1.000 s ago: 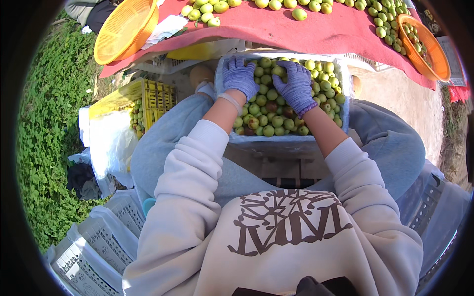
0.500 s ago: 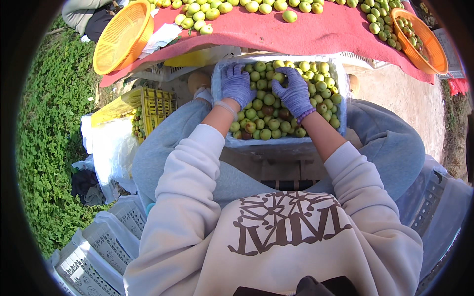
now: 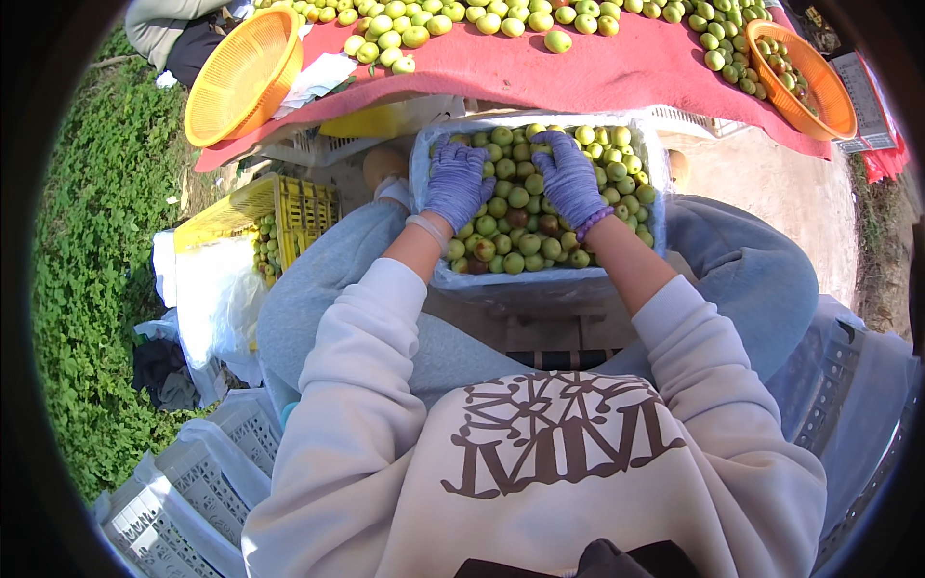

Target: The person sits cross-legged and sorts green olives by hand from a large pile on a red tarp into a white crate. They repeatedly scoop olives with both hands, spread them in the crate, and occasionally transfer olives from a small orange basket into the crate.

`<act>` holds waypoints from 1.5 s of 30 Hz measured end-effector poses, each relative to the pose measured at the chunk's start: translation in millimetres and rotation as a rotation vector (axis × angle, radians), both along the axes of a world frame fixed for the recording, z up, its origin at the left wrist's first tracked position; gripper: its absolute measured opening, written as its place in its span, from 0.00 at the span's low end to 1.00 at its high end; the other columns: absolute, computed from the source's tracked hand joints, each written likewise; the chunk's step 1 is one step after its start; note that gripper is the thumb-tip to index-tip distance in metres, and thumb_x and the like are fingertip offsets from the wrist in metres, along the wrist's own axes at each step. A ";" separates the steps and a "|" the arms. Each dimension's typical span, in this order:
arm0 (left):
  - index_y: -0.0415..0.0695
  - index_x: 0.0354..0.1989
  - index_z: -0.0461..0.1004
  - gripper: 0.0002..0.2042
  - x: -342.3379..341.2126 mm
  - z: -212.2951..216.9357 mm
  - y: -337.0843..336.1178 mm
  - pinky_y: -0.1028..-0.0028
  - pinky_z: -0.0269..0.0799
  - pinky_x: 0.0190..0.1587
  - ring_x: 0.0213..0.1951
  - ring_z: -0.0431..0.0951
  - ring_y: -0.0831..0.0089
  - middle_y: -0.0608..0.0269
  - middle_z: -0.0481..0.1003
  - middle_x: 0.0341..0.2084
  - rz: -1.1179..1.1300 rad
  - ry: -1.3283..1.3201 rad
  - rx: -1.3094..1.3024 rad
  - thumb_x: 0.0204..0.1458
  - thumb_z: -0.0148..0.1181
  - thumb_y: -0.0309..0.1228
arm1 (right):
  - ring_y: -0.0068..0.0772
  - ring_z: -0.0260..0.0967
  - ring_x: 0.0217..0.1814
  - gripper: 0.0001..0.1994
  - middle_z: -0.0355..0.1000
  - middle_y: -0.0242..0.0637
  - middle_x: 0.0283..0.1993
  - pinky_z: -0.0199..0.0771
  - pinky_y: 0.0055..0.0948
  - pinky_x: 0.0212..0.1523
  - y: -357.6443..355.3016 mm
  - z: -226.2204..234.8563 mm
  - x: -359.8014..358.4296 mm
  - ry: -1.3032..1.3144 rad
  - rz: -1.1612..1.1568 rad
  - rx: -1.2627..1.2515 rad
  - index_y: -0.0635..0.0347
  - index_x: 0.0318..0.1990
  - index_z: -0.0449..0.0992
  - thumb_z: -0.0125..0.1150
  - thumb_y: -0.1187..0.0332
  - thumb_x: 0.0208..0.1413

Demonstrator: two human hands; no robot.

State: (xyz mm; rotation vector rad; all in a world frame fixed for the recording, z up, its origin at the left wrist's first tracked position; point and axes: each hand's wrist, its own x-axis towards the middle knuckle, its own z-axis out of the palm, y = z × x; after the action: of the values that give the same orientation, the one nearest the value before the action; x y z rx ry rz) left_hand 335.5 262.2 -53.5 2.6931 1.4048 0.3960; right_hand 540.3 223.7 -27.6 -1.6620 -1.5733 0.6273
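The person's pale sleeves reached forward past spread legs, which flanked a crate, probably so that both hands could work squarely in front of the body. The crate's translucent liner lapped over the rim, perhaps to spare the contents from hard edges, and it veiled the walls. Round green fruit, some browned, filled the crate nearly to the top. The gloved left hand lay palm down on the left side of the heap, fingers bent and slightly parted; the gloved right hand arched over the middle, fingers loosely curled. Whether either grasped a fruit could not be told, as the hands hid what was beneath them. To the left, a yellow crate held more fruit, partly covered by white plastic. Farther off, a red cloth bore loose fruit, cut off above, between two orange baskets. Another person's grey-clad limb showed at upper left, too cropped to identify.
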 end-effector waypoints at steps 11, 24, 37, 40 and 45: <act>0.55 0.46 0.71 0.13 -14.1 73.1 -51.2 0.74 0.76 0.27 0.27 0.74 0.70 0.65 0.74 0.35 1.211 -1.694 -1.449 0.61 0.52 0.47 | 0.43 0.59 0.70 0.26 0.69 0.39 0.61 0.52 0.49 0.70 -54.7 36.9 -103.6 -0.421 0.386 0.294 0.49 0.62 0.68 0.59 0.56 0.57; 0.56 0.70 0.57 0.30 -319.4 64.0 9.6 0.48 0.57 0.63 0.65 0.60 0.56 0.58 0.61 0.67 1.508 -1.829 -0.591 0.58 0.56 0.42 | 0.52 0.71 0.58 0.19 0.68 0.56 0.58 0.74 0.42 0.56 29.0 9.4 -71.6 -0.623 0.251 -0.464 0.65 0.58 0.66 0.51 0.71 0.60; 0.44 0.67 0.61 0.29 -91.8 17.7 -41.2 0.53 0.50 0.70 0.68 0.58 0.51 0.49 0.60 0.67 0.195 0.011 -0.297 0.59 0.53 0.43 | 0.52 0.75 0.51 0.19 0.77 0.52 0.45 0.75 0.43 0.51 56.9 -38.7 -65.3 -0.337 0.149 -0.634 0.63 0.50 0.73 0.62 0.65 0.52; 0.45 0.68 0.60 0.30 -62.7 11.0 -47.4 0.49 0.45 0.70 0.70 0.54 0.51 0.48 0.57 0.68 0.110 0.084 -0.305 0.57 0.56 0.41 | 0.50 0.74 0.54 0.19 0.75 0.55 0.51 0.75 0.42 0.54 61.1 -34.9 -61.5 -0.514 0.342 -0.642 0.66 0.53 0.73 0.57 0.65 0.56; 0.45 0.69 0.58 0.32 -50.8 5.5 -49.7 0.50 0.43 0.71 0.71 0.51 0.52 0.50 0.55 0.70 0.089 0.063 -0.208 0.57 0.55 0.44 | 0.47 0.74 0.56 0.18 0.76 0.54 0.51 0.74 0.42 0.54 60.9 -14.8 -63.7 -0.501 0.420 -0.695 0.63 0.52 0.75 0.57 0.64 0.56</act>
State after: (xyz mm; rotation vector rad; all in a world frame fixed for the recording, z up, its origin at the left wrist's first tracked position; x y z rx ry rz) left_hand 284.7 212.5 -48.0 2.5045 1.4952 0.1609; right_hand 476.6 284.6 -42.4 -2.1124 -2.2741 1.1359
